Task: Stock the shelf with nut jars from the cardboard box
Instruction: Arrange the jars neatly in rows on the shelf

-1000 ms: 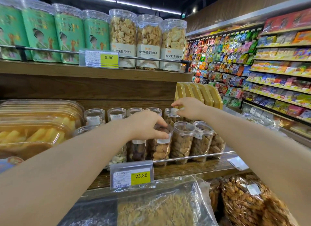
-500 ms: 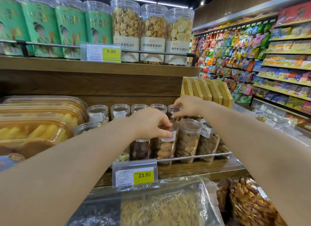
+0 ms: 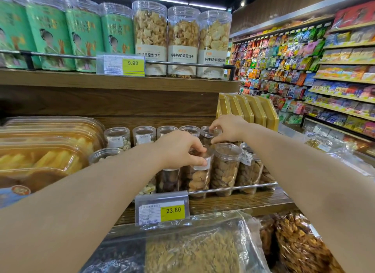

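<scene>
Supermarket aisle, wooden shelf [image 3: 233, 201] at chest height with a metal rail along its front. I have my left hand [image 3: 178, 150] clamped over the lid of the front jar [image 3: 199, 175], fingers curled round its rim; it stands upright behind the rail, touching the almond jar [image 3: 225, 169] on its right. My right hand [image 3: 228, 128] reaches further back, fingertips pinched on the rim of the rear jar [image 3: 209, 133] in the second row.

Against half a second ago, both hands have hardly moved; only my view has drifted a little, and the left grip sits on the same lid. I read that as seating and squaring jars in their rows, not fetching new ones. The cardboard box is nowhere in my view, so I cannot say how many jars remain.

Outward from the hands: more clear-lidded jars fill the back row leftward, yellow-snack tubs [image 3: 46, 150] beside them, a price tag [image 3: 162, 211] hangs below, and bagged nuts [image 3: 192, 252] lie underneath.
</scene>
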Available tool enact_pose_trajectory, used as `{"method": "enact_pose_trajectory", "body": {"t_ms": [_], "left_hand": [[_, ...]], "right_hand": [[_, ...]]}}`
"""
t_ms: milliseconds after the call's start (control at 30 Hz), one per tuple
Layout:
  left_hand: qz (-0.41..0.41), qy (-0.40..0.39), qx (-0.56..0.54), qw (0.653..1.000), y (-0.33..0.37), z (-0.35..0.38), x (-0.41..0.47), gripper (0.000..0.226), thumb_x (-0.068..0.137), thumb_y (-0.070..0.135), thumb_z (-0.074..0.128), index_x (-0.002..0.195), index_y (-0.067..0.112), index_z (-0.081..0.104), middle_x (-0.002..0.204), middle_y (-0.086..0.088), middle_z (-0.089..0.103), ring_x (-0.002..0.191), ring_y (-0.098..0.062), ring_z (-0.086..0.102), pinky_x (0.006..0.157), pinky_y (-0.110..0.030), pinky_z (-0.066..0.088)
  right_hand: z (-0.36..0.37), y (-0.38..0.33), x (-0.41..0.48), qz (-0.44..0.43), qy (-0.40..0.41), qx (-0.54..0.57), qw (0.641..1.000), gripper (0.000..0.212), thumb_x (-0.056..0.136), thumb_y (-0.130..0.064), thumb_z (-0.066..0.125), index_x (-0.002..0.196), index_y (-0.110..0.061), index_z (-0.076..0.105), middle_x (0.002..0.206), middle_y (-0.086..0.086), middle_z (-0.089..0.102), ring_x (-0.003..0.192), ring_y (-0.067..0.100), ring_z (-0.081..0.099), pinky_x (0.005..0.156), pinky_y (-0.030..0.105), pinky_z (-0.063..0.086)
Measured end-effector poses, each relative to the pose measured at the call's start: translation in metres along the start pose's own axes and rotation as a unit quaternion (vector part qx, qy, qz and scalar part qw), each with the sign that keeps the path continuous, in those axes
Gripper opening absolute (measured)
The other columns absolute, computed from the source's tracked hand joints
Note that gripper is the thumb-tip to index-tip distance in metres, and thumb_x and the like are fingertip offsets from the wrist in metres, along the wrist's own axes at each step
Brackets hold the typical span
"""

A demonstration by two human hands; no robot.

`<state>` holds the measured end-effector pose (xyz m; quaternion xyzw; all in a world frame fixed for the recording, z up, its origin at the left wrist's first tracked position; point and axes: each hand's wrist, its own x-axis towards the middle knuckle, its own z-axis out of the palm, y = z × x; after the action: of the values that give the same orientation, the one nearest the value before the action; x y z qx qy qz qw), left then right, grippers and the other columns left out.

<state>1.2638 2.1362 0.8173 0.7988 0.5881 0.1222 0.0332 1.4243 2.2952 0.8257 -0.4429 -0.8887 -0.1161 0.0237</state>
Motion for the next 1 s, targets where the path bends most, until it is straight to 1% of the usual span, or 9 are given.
{"method": "enact_pose_trajectory", "body": {"t_ms": [67,133,267,333,533,700,833,900,1000], "left_hand": [[0.000,0.005,-0.002,1.000,-0.001,0.001,0.000,0.046,0.084,0.050,0.062,0.125,0.030,0.060,0.131,0.011,0.058,0.118,-0.007,0.052,0.096,-0.028,0.043],[0.000,0.004,-0.003,1.000,-0.001,0.001,-0.001,0.046,0.084,0.049,0.062,0.126,0.029,0.059,0.132,0.010,0.058,0.120,-0.008,0.051,0.098,-0.029,0.042],[0.000,0.001,0.003,1.000,-0.001,0.001,0.000,0.047,0.084,0.050,0.062,0.127,0.030,0.059,0.133,0.010,0.057,0.121,-0.009,0.050,0.101,-0.033,0.041],[-0.004,0.003,0.001,1.000,-0.002,0.001,0.000,0.047,0.084,0.051,0.062,0.126,0.030,0.059,0.133,0.011,0.056,0.121,-0.009,0.050,0.101,-0.032,0.041],[-0.005,0.001,-0.009,1.000,-0.003,0.002,0.000,0.046,0.083,0.052,0.062,0.125,0.031,0.060,0.133,0.011,0.056,0.121,-0.008,0.050,0.102,-0.033,0.041],[-0.007,0.000,-0.003,1.000,-0.001,0.001,0.000,0.047,0.084,0.051,0.062,0.126,0.030,0.059,0.132,0.010,0.057,0.121,-0.009,0.050,0.101,-0.034,0.042],[-0.007,0.000,0.005,1.000,0.000,0.002,-0.002,0.048,0.085,0.051,0.061,0.127,0.030,0.058,0.131,0.010,0.058,0.120,-0.010,0.051,0.098,-0.031,0.043],[-0.010,-0.001,0.004,1.000,0.001,0.001,-0.002,0.047,0.085,0.051,0.061,0.127,0.029,0.058,0.130,0.009,0.058,0.119,-0.010,0.051,0.096,-0.029,0.042],[-0.011,-0.005,0.007,1.000,0.002,0.000,-0.002,0.047,0.085,0.049,0.061,0.128,0.030,0.058,0.131,0.009,0.057,0.119,-0.011,0.051,0.094,-0.027,0.041]], "right_hand": [[0.002,-0.004,0.003,0.010,0.014,-0.009,1.000,0.055,0.080,-0.062,0.060,0.120,-0.025,0.058,0.120,0.002,0.055,0.111,0.023,0.050,0.084,0.037,0.046],[0.003,-0.004,0.005,0.009,-0.004,0.001,1.000,0.058,0.077,-0.062,0.063,0.122,-0.025,0.055,0.122,0.003,0.052,0.116,0.026,0.045,0.092,0.042,0.044],[-0.001,0.009,0.000,-0.011,-0.038,0.022,0.999,0.072,0.078,-0.046,0.071,0.141,-0.036,0.038,0.149,-0.002,0.034,0.138,0.026,0.025,0.111,0.053,0.024],[-0.003,0.013,-0.004,-0.005,-0.043,0.018,0.999,0.074,0.082,-0.036,0.070,0.145,-0.038,0.031,0.154,-0.006,0.028,0.143,0.024,0.018,0.113,0.051,0.018],[0.001,0.007,-0.004,-0.009,-0.004,0.011,1.000,0.049,0.085,-0.044,0.065,0.131,-0.033,0.052,0.138,-0.004,0.051,0.128,0.021,0.043,0.103,0.043,0.032],[0.000,-0.002,-0.004,0.001,-0.006,0.000,1.000,0.050,0.086,-0.054,0.057,0.129,-0.030,0.051,0.131,0.001,0.054,0.122,0.025,0.046,0.096,0.044,0.038],[-0.018,-0.003,-0.016,0.006,-0.006,0.075,0.997,0.051,0.090,-0.048,0.054,0.136,-0.027,0.047,0.139,0.000,0.049,0.128,0.023,0.042,0.103,0.043,0.036],[-0.035,-0.002,-0.031,-0.013,-0.031,0.130,0.991,0.047,0.094,-0.040,0.053,0.137,-0.025,0.047,0.144,-0.001,0.045,0.132,0.019,0.040,0.105,0.034,0.031],[-0.055,-0.005,-0.060,-0.044,-0.140,0.151,0.978,0.050,0.093,-0.031,0.057,0.141,-0.029,0.043,0.150,-0.006,0.035,0.138,0.015,0.031,0.105,0.028,0.023]]}}
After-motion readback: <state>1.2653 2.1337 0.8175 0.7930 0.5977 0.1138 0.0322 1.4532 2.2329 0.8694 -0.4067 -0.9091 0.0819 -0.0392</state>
